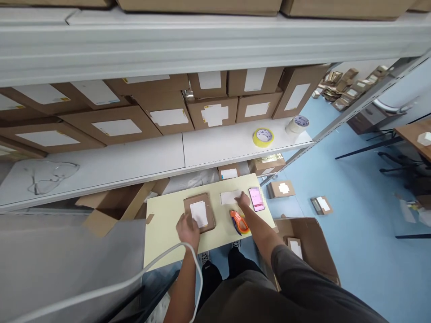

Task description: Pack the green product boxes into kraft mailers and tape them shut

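Observation:
A small brown cardboard box (211, 211) with a white label (199, 213) lies on the pale yellow tabletop (164, 242). My left hand (188, 231) grips its near left corner, fingers closed against the side and label edge. Further right, my right hand (243, 200) pinches the right end of a white paper slip (229, 198) that lies flat on the table. Just below the slip sits an orange and blue tape dispenser (239, 222), close to my right forearm. A phone (257, 199) with a lit pink screen lies right of my right hand.
Above the table, a white shelf (215, 146) carries labelled boxes (212, 112), a yellow tape roll (263, 137), a clear tape roll (297, 124) and glasses (50, 177). A white cable (134, 280) arcs near my left forearm. An open carton (316, 251) stands at right.

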A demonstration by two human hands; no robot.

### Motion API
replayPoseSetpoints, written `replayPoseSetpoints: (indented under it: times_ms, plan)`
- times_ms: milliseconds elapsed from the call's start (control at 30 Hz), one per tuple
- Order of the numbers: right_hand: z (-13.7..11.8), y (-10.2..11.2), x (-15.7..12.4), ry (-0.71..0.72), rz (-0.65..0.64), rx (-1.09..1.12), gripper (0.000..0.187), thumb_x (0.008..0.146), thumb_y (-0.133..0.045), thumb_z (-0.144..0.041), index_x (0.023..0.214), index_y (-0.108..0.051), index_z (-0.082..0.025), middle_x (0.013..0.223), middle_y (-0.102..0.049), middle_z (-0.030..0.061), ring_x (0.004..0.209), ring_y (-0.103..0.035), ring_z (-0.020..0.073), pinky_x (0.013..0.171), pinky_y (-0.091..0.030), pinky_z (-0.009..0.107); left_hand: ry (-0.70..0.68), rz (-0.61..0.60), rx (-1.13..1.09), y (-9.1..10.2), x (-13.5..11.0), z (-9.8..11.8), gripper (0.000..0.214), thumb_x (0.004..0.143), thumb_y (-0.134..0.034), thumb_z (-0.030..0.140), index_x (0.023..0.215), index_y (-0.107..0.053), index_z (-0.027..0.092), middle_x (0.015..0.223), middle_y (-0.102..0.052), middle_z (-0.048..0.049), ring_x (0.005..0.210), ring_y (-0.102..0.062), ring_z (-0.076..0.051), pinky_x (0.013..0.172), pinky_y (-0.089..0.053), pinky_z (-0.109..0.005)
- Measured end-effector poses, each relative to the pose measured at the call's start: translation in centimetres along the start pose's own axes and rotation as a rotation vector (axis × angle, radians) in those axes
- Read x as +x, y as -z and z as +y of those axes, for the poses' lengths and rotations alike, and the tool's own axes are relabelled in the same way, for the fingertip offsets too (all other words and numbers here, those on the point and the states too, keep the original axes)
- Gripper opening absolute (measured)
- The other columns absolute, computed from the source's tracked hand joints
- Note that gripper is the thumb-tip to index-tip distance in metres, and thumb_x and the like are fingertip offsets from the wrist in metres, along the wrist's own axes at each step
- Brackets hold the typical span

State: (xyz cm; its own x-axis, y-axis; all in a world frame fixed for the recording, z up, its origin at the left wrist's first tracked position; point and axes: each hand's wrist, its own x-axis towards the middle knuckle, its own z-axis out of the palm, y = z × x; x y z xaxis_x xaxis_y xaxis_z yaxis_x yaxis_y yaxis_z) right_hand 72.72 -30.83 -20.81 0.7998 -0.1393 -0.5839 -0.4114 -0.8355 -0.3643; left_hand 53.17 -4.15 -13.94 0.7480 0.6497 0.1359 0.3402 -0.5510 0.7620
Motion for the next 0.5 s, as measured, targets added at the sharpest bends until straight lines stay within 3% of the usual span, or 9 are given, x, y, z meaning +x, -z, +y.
replayPoseSetpoints:
  times_ms: [167,233,333,400,500]
  plan:
    - [-0.3,1.6,-2.8,0.110,0.104,-0.018,0.040,0.098,-0.073,-0.037,0.131,-0.067,-0.017,0.125,-0.077,0.0205,0.111,-0.076,0.0309,0.082,-0.053,0.033,-0.071,-0.474,-0.182,-7.1,3.9,8.0,0.034,0.089,-0.069,0.033,0.121,-0.076,0.023,0.129,-0.076,-0.0140,0.122,-0.070,-0.032,0.111,-0.053,-0.048]
    - [-0.6,2.0,-4.2,0.150,0.135,-0.004,0.036,0.098,-0.073,-0.039,0.127,-0.070,-0.018,0.122,-0.079,0.0190,0.106,-0.077,0.0295,0.079,-0.052,0.031,0.019,-0.627,-0.257,-10.1,4.6,10.7,0.029,0.085,-0.075,0.034,0.111,-0.078,0.022,0.116,-0.080,-0.0126,0.104,-0.075,-0.029,0.100,-0.057,-0.045]
    - [-1.1,2.1,-6.3,0.200,0.164,0.000,0.026,0.102,-0.066,-0.038,0.119,-0.074,-0.020,0.112,-0.081,0.0171,0.097,-0.078,0.0272,0.075,-0.051,0.029,0.133,-0.815,-0.382,-13.1,4.5,13.6,0.023,0.080,-0.081,0.043,0.083,-0.077,0.020,0.089,-0.081,-0.0107,0.089,-0.075,-0.027,0.087,-0.059,-0.039]
    - [-1.6,1.9,-7.4,0.245,0.183,-0.002,0.021,0.103,-0.063,-0.031,0.117,-0.075,-0.020,0.111,-0.081,0.0161,0.097,-0.077,0.0259,0.076,-0.050,0.029,0.160,-0.894,-0.473,-14.1,3.8,14.5,0.029,0.077,-0.081,0.048,0.074,-0.074,0.020,0.082,-0.079,-0.0092,0.086,-0.074,-0.027,0.081,-0.057,-0.036]
    - [-1.9,1.9,-8.6,0.334,0.195,0.027,0.029,0.097,-0.068,-0.025,0.125,-0.074,-0.021,0.118,-0.080,0.0136,0.104,-0.076,0.0256,0.083,-0.052,0.028,0.195,-0.812,-0.527,-14.0,3.1,14.7,0.032,0.074,-0.078,0.052,0.071,-0.073,0.020,0.078,-0.078,-0.0066,0.081,-0.071,-0.025,0.076,-0.055,-0.034]
